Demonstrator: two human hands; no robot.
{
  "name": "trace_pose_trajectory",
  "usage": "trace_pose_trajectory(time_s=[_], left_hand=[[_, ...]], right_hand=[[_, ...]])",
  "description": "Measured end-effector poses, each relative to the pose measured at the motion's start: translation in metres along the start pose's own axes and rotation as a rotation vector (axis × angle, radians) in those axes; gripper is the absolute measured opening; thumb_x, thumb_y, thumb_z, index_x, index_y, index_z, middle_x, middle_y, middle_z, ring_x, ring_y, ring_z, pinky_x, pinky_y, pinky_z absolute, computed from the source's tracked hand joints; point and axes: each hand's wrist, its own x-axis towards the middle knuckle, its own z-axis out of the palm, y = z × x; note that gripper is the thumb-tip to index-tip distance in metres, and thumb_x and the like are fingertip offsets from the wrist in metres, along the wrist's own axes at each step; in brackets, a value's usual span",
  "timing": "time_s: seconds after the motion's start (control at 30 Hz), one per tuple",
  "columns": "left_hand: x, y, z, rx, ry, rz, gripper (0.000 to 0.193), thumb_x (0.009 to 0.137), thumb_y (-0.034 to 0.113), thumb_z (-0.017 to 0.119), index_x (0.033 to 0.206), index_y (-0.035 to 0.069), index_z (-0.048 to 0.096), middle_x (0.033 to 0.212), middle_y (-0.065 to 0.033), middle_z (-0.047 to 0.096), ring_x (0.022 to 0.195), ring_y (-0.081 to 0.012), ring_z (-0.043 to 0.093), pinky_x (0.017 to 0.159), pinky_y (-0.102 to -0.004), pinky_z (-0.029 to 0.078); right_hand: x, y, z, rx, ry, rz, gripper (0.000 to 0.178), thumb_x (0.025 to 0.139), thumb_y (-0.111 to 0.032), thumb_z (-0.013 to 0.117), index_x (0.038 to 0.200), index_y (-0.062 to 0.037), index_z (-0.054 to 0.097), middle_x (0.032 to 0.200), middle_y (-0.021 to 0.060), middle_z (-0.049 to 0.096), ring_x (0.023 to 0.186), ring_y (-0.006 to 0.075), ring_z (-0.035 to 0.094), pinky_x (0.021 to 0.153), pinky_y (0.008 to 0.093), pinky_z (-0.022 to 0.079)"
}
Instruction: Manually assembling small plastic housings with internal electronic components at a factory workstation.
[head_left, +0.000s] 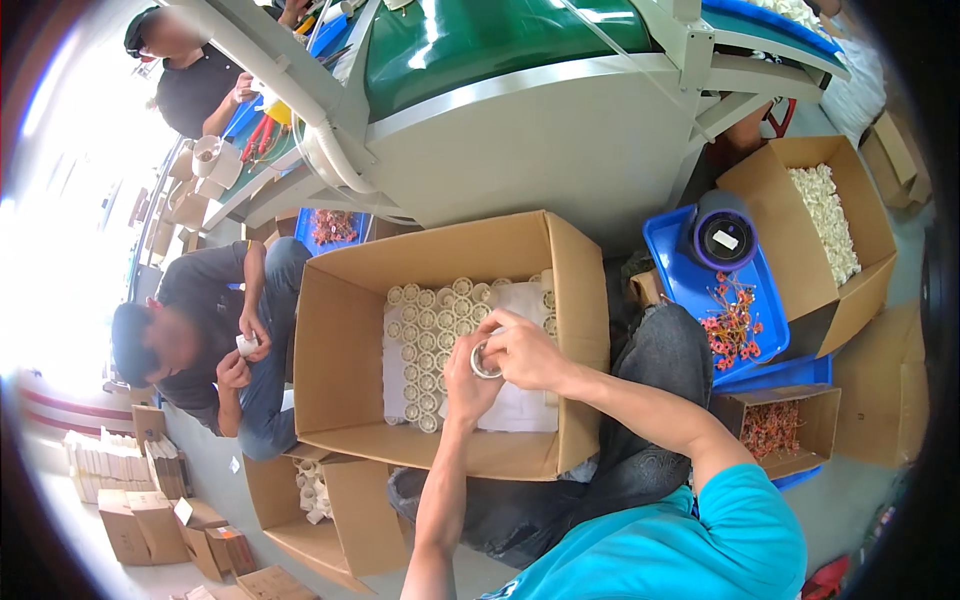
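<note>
Over the open brown cardboard box, left hand and right hand pinch one round, white, plastic-looking part, matching pieces crowding the box's left side, the layer seemingly part-filled, flat white sheet bare nearer its right.

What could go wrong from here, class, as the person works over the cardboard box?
The white round part might slip from the left hand and right hand, disturbing the packed white parts below. On the blue tray, the dark purple cylinder could tip onto the red wired parts nearby.
</note>
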Motion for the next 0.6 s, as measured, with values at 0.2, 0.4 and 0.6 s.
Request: trace_pose_trajectory(time_s=[0.2, 0.4, 0.6], left_hand=[[0.022, -0.004, -0.008, -0.089, -0.118, -0.114, 0.053, 0.063, 0.002, 0.080, 0.110, 0.005, 0.056, 0.100, -0.0128, 0.063, 0.089, -0.0295, 0.063, 0.076, -0.0372, 0.051], [0.159, 0.035, -0.047, 0.098, 0.178, 0.270, 0.054, 0.065, 0.011, 0.084, 0.108, 0.003, 0.053, 0.103, -0.0123, 0.059, 0.094, -0.0274, 0.059, 0.083, -0.0379, 0.048], [0.324, 0.101, -0.032, 0.180, 0.416, 0.481, 0.060, 0.073, 0.024, 0.083, 0.122, 0.002, 0.056, 0.116, -0.0172, 0.061, 0.103, -0.0324, 0.061, 0.090, -0.0401, 0.048]], right_hand=[[0.011, 0.000, -0.019, -0.088, 0.051, -0.001, 0.021, 0.079, -0.011, 0.069, 0.100, -0.0081, 0.074, 0.116, 0.0110, 0.062, 0.103, 0.0283, 0.062, 0.090, 0.0371, 0.049], [0.024, -0.013, -0.065, 0.242, 0.490, -0.089, 0.023, 0.084, -0.006, 0.069, 0.107, -0.0020, 0.071, 0.108, 0.0113, 0.066, 0.091, 0.0198, 0.065, 0.076, 0.0284, 0.053], [0.015, 0.003, -0.056, 0.192, 0.516, -0.003, 0.026, 0.084, -0.006, 0.068, 0.110, -0.0035, 0.070, 0.107, 0.0102, 0.067, 0.082, 0.0163, 0.064, 0.071, 0.0276, 0.052]])
